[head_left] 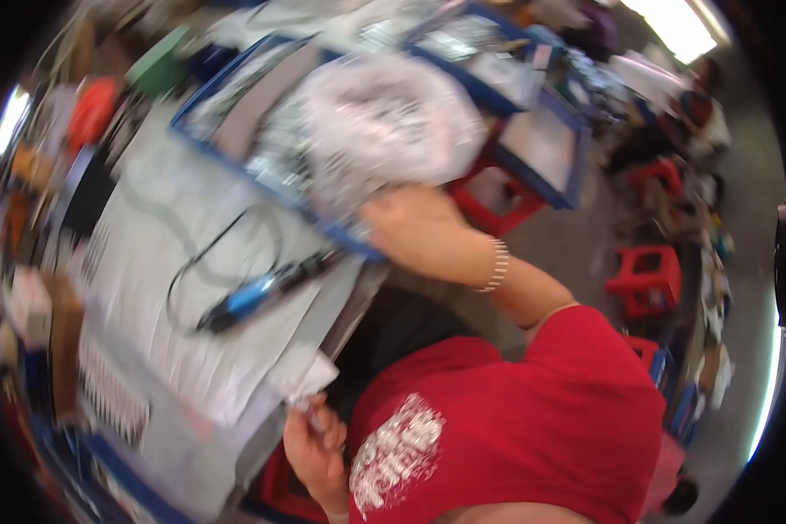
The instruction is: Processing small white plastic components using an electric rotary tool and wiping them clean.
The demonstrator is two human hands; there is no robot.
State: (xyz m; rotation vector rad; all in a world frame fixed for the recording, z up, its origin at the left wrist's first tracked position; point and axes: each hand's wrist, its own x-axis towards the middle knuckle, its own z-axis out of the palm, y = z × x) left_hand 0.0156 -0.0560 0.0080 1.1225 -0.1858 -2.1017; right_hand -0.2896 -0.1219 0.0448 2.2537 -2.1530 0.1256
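My left hand [316, 447] is closed on a small white flat piece [313, 374] by the table's near edge. My right hand [424, 231], with a beaded bracelet at the wrist, reaches to a clear plastic bag [393, 122] of small pieces. Its fingers are blurred and partly hidden against the bag, so their grip does not show. The bag rests in a blue tray [227, 166] among other clear-wrapped items and a brown strip. Between my hands, a blue and black corded pen-like power tool [255, 297] lies on the white table cover.
The white-covered table [140, 279] carries the tool's black cable. Small boxes [33, 306] stand along its left edge, with a green box [159, 61] farther back. Beyond the right hand are a red stool [506, 192] and another blue tray [541, 144]. A person sits at the far right.
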